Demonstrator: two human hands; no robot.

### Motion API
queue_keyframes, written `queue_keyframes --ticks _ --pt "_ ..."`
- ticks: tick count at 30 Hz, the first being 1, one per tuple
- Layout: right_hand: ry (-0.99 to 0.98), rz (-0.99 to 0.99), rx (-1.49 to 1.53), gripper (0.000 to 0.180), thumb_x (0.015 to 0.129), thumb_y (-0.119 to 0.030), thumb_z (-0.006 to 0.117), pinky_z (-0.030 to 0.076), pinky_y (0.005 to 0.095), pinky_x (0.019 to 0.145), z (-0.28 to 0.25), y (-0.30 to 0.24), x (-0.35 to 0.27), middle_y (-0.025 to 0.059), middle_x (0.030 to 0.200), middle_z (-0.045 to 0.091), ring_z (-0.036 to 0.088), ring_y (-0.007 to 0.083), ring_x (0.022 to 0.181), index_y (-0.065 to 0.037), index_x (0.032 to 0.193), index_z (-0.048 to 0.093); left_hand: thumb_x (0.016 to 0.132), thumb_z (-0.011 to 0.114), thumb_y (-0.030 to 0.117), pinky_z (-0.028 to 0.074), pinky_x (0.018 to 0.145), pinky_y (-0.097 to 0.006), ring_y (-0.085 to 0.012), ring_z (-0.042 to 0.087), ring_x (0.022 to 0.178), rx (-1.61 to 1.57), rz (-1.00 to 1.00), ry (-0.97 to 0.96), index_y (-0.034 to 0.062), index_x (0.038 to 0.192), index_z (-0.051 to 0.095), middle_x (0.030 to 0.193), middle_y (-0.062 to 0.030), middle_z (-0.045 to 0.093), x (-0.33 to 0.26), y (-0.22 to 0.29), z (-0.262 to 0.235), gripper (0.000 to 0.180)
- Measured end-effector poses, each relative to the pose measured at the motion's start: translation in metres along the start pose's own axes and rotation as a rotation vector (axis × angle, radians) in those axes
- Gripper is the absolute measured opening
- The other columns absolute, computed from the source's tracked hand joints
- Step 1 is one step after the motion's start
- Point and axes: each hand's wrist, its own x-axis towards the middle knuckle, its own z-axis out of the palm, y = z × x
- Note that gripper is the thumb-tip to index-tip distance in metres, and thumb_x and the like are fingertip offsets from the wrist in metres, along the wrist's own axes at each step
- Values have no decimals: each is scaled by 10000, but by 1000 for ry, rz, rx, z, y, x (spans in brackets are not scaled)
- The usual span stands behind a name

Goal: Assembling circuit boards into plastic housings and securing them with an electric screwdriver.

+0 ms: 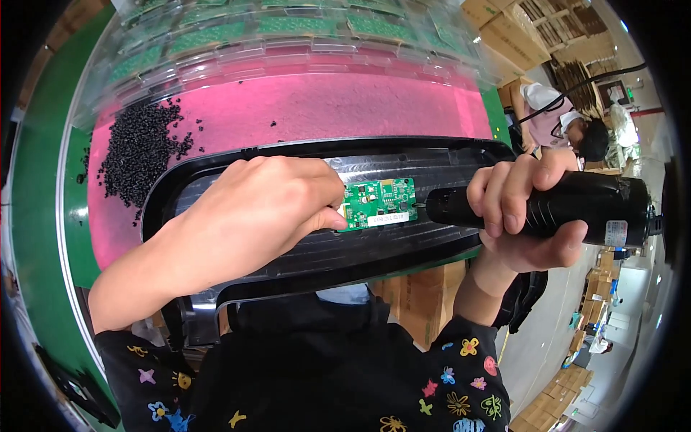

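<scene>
Two hands on this one: the left hand [263, 212] pinches the left edge of the small green circuit board [379, 202], fingers closed on it, pinning it into the long black plastic housing [317, 255]. The right hand [522, 209] is wrapped tight around a black electric screwdriver [554, 209], tip just right of the board. I'd keep the board flat and seated and the driver lined up before any push. Left of the housing, a pile of black pellets [137, 155] sits on the pink mat [324, 108].
</scene>
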Motion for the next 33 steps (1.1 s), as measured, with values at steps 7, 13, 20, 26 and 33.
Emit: queue_keyframes --ticks 7,13,20,26,33 --pt "-75 -17 -70 519 858 -541 669 374 249 489 0 5 1 -34 634 492 438 82 450 -102 1030 452 777 742 194 541 679 -369 -264 663 855 -12 75 -36 23 838 661 1019 -63 708 0 4 -1 198" --pt "-148 50 -55 502 869 -509 682 371 243 481 1 8 8 -38 628 483 429 79 445 -97 1042 452 766 746 194 552 677 -360 -248 679 880 49 23 -137 27 806 659 1057 -40 715 1 8 -1 193" --pt "44 121 -93 520 867 -519 679 375 248 478 12 5 4 -36 616 471 439 89 442 -94 1069 458 778 742 199 556 653 -360 -250 693 854 79 13 -117 24 768 644 1067 -55 717 -2 7 -2 201" --pt "-111 -207 204 431 849 -404 720 452 232 477 35 0 15 -36 621 570 523 74 444 -99 1024 471 714 808 207 560 634 -345 -259 700 786 -129 130 38 12 762 666 907 -80 733 0 6 -3 246" --pt "-46 -330 337 346 810 -294 729 483 231 447 65 -12 24 -2 584 581 550 83 430 -81 945 492 698 829 85 560 598 -294 -244 707 708 -331 179 191 -14 793 683 852 -112 728 4 3 -3 201"
